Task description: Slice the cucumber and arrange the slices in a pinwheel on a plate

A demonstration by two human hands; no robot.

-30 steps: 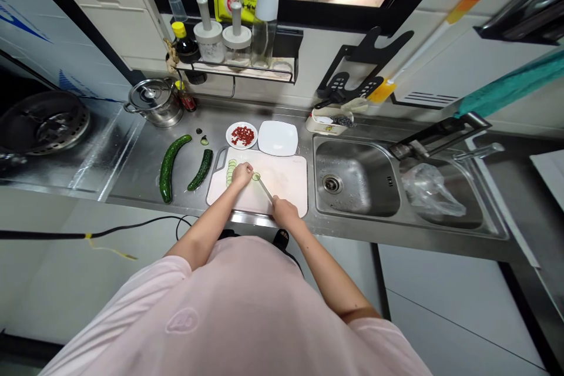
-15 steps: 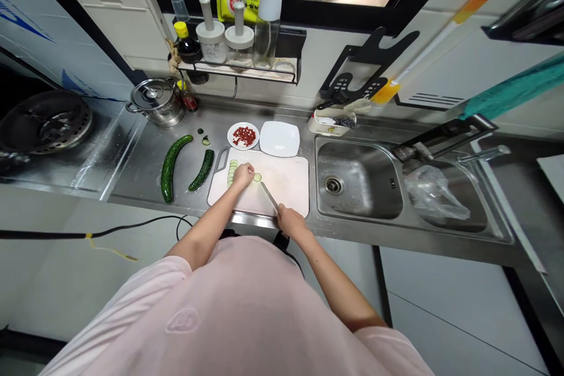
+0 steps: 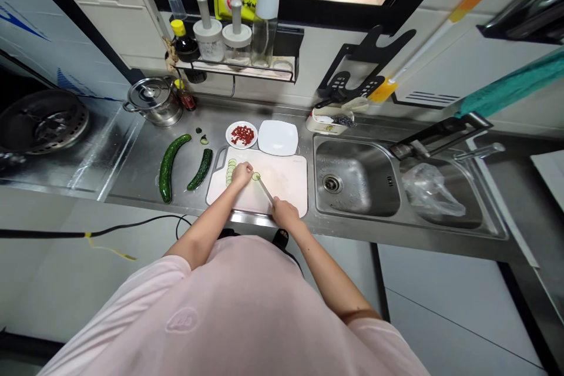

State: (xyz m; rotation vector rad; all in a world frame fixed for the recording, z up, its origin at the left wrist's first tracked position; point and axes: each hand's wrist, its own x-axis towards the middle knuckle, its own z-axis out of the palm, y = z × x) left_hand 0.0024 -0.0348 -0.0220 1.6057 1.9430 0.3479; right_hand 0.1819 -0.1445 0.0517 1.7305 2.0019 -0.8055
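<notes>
At frame centre the right hand [image 3: 285,213] grips a knife [image 3: 266,191], tip at a cucumber slice [image 3: 256,176]; the left hand [image 3: 241,175] curls alongside (holding anything? I can't tell).

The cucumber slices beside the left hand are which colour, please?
The slices look pale green, clearest in the head view.

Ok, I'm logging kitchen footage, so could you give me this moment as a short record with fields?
left hand: at the board, beside the cucumber slices; its grip is unclear
right hand: holding a knife, tip at a round slice
left of board: a long cucumber and a shorter one
behind board: a round plate of red pieces, and a white square plate
right of board: sink; plastic bag in its farther basin
</notes>
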